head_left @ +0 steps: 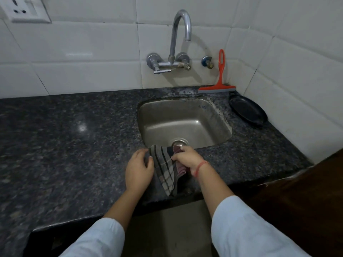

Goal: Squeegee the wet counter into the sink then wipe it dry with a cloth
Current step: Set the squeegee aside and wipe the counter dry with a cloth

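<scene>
The right hand is gripping the checked cloth in a closed fist, with the fabric bunched inside the curled fingers. The left hand is holding the cloth's left edge, fingers partly curled and the thumb bearing against the fabric. Both hands are sitting just in front of the near rim of the sink, above the front strip of the granite counter.

The cloth is stretching between the two hands at its upper end. Its long axis is running from the sink rim toward the person, and its free lower corner is pointing at the counter's front edge.

The squeegee is standing well apart from both hands, behind the sink's right rear corner. Its red handle is pointing up and leaning on the wall tiles. Its blade is lying left to right along the counter's back edge.
</scene>
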